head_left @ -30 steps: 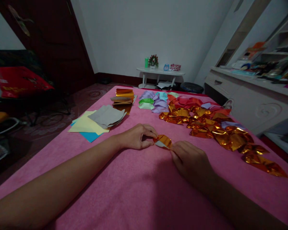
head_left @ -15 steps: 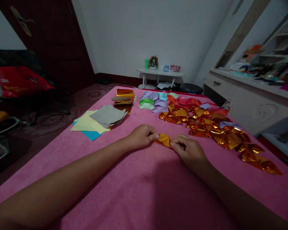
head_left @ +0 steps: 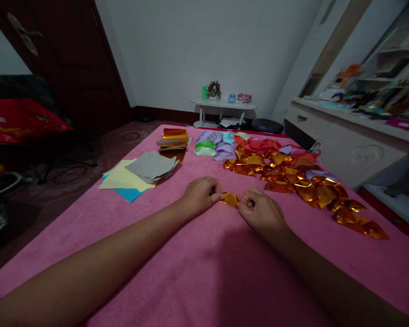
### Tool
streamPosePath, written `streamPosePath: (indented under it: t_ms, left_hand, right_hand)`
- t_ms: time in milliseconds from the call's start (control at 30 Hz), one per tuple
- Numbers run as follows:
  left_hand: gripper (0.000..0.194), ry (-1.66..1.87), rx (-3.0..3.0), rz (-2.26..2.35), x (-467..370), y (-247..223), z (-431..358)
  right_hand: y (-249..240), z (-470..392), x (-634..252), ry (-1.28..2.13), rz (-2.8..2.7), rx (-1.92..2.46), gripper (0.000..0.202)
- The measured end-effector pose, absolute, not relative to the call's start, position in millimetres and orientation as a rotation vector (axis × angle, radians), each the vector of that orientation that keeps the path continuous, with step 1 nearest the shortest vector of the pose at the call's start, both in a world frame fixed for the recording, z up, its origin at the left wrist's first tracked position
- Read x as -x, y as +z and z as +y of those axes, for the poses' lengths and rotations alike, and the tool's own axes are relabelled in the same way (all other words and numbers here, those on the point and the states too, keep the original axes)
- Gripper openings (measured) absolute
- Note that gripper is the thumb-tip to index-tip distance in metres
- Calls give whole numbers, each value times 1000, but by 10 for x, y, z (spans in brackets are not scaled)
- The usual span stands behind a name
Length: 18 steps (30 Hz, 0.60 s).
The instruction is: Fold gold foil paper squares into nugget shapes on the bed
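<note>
Between my two hands is a small folded piece of gold foil paper point(head_left: 230, 199), low over the pink cloth point(head_left: 177, 272). My left hand point(head_left: 202, 193) pinches its left end between thumb and fingers. At the right end, my right hand point(head_left: 263, 210) has its fingers curled tight on the paper's tip. Beyond my right hand lie many folded gold foil pieces point(head_left: 306, 187), shiny and crumpled. Purple folded papers point(head_left: 224, 151), a green one point(head_left: 205, 145) and red ones point(head_left: 259, 144) sit farther back.
Flat sheets lie to the left: grey point(head_left: 152, 165), yellow point(head_left: 124, 177) and blue point(head_left: 131, 195). Behind them stands a stack of gold foil sheets point(head_left: 174, 136). A low white table point(head_left: 225, 104) is against the wall, a cluttered cabinet point(head_left: 357, 136) at right, a red bag point(head_left: 23, 120) at left.
My right hand's fingers have curled in further at the gold paper's right end. My left hand keeps its pinch. The whole view has shifted slightly.
</note>
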<state>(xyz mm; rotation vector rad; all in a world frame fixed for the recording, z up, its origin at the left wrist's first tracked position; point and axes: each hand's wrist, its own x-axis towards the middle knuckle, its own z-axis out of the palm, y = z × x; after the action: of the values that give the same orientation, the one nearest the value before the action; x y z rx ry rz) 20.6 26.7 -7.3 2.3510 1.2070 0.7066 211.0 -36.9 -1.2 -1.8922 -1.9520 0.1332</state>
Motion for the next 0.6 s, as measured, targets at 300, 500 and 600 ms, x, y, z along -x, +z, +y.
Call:
streamPosePath:
  t_ms: [300,500,600]
  left_hand:
    - [27,740,-2331,1099,-192,-128,296]
    - [26,1059,-1901,1036,-226,-205,257]
    - [27,1216,-1699,1075,-224,-199,183]
  right_hand:
    - [-72,-403,-2084,151,-1921,1782,9]
    - [-103,-268,-1941,299,-1650,1712,14]
    - [-148,-177,-1832,371,-1543,1447,17]
